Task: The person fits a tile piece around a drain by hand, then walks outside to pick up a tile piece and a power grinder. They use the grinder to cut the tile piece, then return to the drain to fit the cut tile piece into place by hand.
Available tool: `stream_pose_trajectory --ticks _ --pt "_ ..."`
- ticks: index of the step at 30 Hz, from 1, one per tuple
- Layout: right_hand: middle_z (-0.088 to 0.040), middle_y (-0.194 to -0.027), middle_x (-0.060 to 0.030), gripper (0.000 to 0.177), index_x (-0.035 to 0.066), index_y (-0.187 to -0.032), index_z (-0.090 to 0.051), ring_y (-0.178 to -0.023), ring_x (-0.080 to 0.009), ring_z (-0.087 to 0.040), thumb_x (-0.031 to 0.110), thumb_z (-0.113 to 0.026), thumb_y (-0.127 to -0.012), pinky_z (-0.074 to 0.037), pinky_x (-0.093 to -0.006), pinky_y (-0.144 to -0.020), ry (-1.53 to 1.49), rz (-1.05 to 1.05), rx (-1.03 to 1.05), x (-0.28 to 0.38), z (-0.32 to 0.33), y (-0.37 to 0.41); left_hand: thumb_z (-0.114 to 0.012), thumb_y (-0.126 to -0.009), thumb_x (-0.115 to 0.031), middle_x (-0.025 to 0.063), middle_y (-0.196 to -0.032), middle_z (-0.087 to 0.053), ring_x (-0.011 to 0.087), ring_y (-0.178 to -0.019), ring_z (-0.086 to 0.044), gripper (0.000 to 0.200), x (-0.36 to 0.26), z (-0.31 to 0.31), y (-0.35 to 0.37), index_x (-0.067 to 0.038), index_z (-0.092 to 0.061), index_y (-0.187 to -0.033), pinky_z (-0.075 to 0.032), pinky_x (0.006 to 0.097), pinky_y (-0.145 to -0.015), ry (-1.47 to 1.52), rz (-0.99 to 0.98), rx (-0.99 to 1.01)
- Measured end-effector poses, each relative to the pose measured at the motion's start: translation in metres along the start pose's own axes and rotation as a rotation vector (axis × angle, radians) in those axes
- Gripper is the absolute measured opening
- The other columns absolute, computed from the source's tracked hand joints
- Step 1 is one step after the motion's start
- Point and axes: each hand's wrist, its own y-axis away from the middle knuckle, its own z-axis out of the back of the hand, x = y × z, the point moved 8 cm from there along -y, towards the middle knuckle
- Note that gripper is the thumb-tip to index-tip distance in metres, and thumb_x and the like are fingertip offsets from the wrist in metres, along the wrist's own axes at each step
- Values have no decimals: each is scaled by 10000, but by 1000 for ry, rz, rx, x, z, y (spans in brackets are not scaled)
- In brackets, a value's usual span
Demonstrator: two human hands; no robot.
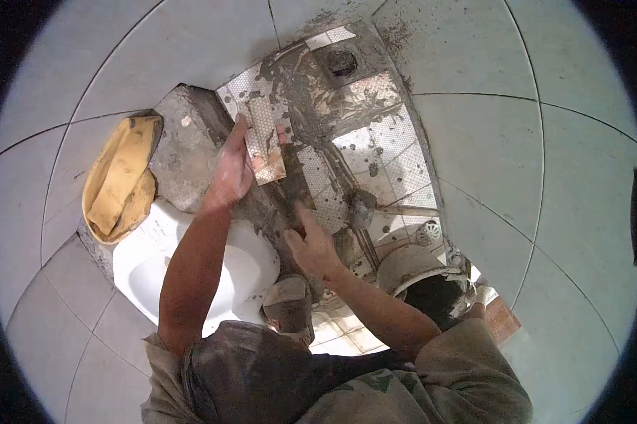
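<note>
Large pale-grey tiled walls (474, 49): surrounding the work from about 9 o'clock over 12 to 3.
White, small-patterned tiled floor (417, 155): spreading from 12 to 4 o'clock, carrying grey mortar smears, thickest towards 12.
Glossy white ceramic fixture (262, 258): sitting at 8 o'clock, partly hiding behind the left forearm.
Yellow, crumpled, open container (121, 177): lying between 9 and 10 o'clock, well apart from both hands.
Grey, round-mouthed bucket (410, 265): tipping at 4 o'clock, just beyond the right forearm, showing a dark inside.
Bare left hand (232, 169): clamping on the tile piece, the thumb pressing along its 9 o'clock edge, fingertips peeping out past its 3 o'clock edge.
Bare right hand (317, 247): reaching in from 5 o'clock, thumb standing apart from the forefinger; whether the other fingers are closing on anything, I cannot tell.
Pale, dimpled, oblong tile piece (265, 138): lying at 11 o'clock, between the left thumb and fingertips, its lower end pointing to 5; from the right hand it is sitting apart, towards 11.
Dark brown flat strip (297, 177): lying just beyond the right fingertips, towards 12; contact is remaining unclear.
Small, round, slotted drain cover (428, 232): resting near 3 o'clock, above the bucket.
</note>
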Motion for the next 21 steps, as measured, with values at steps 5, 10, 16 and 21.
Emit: stream_pose_trajectory --ticks 5,10,16,21 --pt "-430 -1326 -318 796 -80 -1459 -172 -1220 -442 -459 220 -615 -870 -366 -457 -1043 193 184 -222 44 32 -28 -331 -1018 -483 199 -1224 -585 310 -1104 -601 571 -1 -6 2 -48 -391 -1383 -488 451 -964 63 -36 0" --pt "-353 -1382 -363 885 -86 -1466 -129 -1262 -495 -404 256 -658 -845 -345 -485 -1061 175 240 -238 74 48 -51 -332 -1023 -468 180 -1292 -545 300 -1177 -552 562 5 -28 3 -58 -368 -1406 -449 457 -1009 127 -74 70" --pt "-378 -1393 -333 922 -115 -1453 -150 -1289 -427 -416 226 -709 -803 -336 -431 -1081 267 155 -218 66 56 -61 -336 -1039 -422 106 -1276 -550 240 -1170 -532 526 20 -56 -1 -40 -383 -1396 -412 388 -1023 121 -44 157" --pt "-562 -1209 -266 911 -65 -1476 -149 -1105 -361 -590 141 -714 -792 -475 -410 -956 185 160 -274 45 68 -64 -406 -1012 -463 118 -1255 -574 256 -1162 -540 559 24 -30 -16 -53 -430 -1392 -366 355 -1057 -253 -47 -34"
